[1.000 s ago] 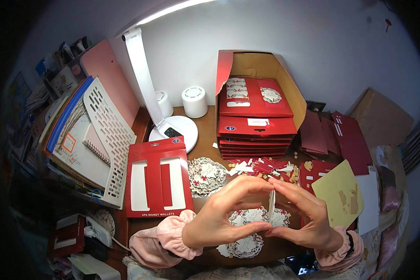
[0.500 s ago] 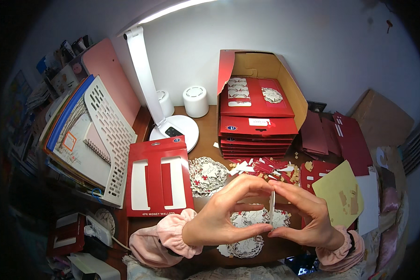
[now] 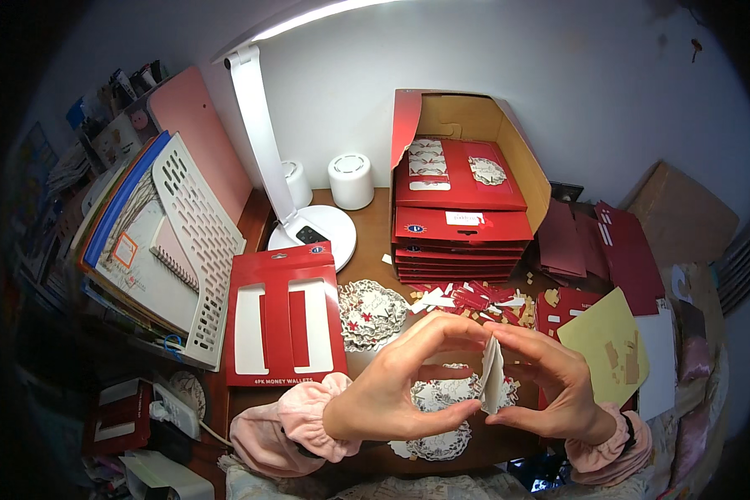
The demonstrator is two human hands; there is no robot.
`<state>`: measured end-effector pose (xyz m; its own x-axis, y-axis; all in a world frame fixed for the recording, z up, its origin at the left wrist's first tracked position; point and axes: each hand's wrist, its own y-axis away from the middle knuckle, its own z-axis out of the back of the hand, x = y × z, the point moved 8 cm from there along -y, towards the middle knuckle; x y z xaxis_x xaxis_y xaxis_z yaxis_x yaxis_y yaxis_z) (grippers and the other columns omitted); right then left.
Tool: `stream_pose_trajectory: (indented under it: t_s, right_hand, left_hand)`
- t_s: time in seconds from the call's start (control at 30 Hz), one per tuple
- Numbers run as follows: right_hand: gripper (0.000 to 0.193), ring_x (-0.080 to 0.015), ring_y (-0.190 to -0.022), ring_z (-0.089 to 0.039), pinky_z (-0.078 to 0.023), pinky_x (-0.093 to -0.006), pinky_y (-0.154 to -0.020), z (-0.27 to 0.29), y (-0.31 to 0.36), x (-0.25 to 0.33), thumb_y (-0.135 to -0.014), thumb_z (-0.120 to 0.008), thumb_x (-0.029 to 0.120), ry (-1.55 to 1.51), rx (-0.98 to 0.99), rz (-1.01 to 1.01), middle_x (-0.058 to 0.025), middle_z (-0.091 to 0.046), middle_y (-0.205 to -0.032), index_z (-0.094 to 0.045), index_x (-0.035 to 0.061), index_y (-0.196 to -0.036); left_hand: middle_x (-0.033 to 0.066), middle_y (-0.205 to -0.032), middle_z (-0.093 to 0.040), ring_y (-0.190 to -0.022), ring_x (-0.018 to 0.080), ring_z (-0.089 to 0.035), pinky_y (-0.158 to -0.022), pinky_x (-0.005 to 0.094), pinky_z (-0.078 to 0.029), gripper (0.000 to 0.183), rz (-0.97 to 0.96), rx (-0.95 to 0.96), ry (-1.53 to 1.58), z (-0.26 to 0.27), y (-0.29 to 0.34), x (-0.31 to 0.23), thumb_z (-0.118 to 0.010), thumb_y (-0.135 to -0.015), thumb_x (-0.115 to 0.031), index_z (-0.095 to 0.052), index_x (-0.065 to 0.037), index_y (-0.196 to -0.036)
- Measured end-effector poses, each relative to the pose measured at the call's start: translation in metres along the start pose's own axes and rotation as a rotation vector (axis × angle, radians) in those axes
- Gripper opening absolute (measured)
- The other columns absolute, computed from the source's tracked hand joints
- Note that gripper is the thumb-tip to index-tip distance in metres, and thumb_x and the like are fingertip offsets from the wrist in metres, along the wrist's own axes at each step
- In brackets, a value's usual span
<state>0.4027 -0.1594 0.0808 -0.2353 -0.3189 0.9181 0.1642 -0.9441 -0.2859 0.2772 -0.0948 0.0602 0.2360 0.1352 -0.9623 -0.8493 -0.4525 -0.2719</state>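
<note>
Both hands are raised above the near part of the table, thumbs low and fingertips high. Between them stands a thin stack of white paper cutouts (image 3: 492,379), seen nearly edge-on and slightly spread. My left hand (image 3: 408,379) curves around its left side, with the fingertips at the top edge and the thumb at the bottom. From the right, my right hand (image 3: 550,375) pinches it in the same way. Beneath the hands lie floral-edged paper cutouts (image 3: 442,443), partly hidden by my fingers. A thicker pile of such cutouts (image 3: 371,315) sits farther left.
A red card package (image 3: 279,321) with two white windows lies at left. An open red box (image 3: 404,133) holds red packages at the back. Paper scraps (image 3: 475,298) litter the middle. A yellow sheet (image 3: 596,333) rests at right; a white lamp (image 3: 329,233) stands behind.
The stack between my hands has tilted and spread a little, so more of its white side shows. Both hands have stayed almost in place.
</note>
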Motion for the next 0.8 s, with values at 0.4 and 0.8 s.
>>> stream_pose_trajectory:
  t_s: [0.4,0.8]
  right_hand:
    - [0.074,-0.0320,-0.125,-0.054,-0.049,-0.0390,-0.101,-0.0033,0.0008,0.0055,-0.071,-0.087,0.012,0.244,-0.050,0.115,-0.0236,-0.053,-0.136,-0.051,-0.0048,-0.134]
    - [0.074,-0.0317,-0.125,-0.055,-0.048,-0.0381,-0.101,-0.0019,0.0027,0.0047,-0.069,-0.087,0.013,0.253,-0.053,0.098,-0.0234,-0.055,-0.134,-0.054,-0.0052,-0.132]
  left_hand:
    - [0.0105,-0.133,-0.041,-0.125,0.0252,-0.052,-0.097,0.0370,-0.055,0.062,0.004,-0.076,0.056,-0.0032,0.0012,-0.0012,-0.075,-0.082,-0.005,-0.043,-0.002,-0.135]
    - [0.0110,-0.131,-0.043,-0.124,0.0250,-0.054,-0.096,0.0372,-0.055,0.062,-0.004,-0.082,0.030,-0.0023,0.0013,-0.0002,-0.076,-0.081,-0.004,-0.044,-0.001,-0.134]
